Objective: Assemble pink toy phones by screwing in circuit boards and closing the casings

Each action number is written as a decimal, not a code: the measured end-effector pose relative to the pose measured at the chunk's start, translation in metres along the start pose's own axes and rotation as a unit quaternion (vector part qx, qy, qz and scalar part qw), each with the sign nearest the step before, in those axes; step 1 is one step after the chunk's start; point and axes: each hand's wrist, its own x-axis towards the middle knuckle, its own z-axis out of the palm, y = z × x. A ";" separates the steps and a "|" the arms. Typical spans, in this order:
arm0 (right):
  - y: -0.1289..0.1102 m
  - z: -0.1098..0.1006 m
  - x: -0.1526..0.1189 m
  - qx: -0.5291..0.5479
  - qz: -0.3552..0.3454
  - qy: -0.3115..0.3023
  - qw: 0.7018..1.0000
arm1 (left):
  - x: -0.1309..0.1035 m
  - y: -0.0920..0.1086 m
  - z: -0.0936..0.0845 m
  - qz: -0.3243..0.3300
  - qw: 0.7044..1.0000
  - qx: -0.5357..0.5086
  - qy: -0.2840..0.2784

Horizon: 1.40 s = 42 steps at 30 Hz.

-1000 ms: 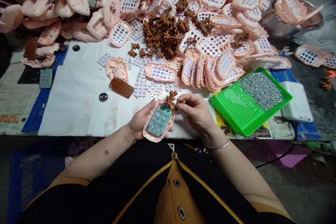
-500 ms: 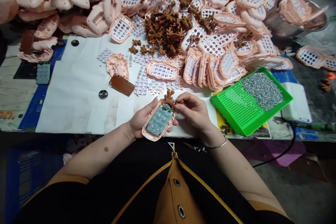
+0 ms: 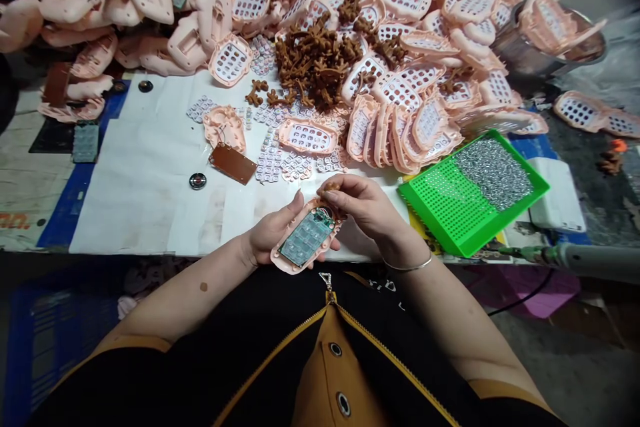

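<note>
Head view: I see left hand (image 3: 267, 235) cradling open pink shell (image 3: 287, 268), board (image 3: 307, 237) seated. Right hand (image 3: 369, 208) pinches brown piece (image 3: 331, 186) at shell's 1 o'clock, fit unclear.

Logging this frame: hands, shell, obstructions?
Left hand holding pink shell, circuit board inside. Right hand pinching brown piece at shell's far end. Green tray off right, not blocking.

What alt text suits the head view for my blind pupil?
The left hand holds a pink shell with a circuit board; the right hand pinches a brown piece near the shell's top. Beyond lie heaped shells; at right, a green tray of metal bits.
</note>
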 end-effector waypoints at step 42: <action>-0.008 0.010 -0.011 -0.286 -0.120 0.077 0.947 | 0.003 -0.003 0.002 0.009 0.999 0.043 0.029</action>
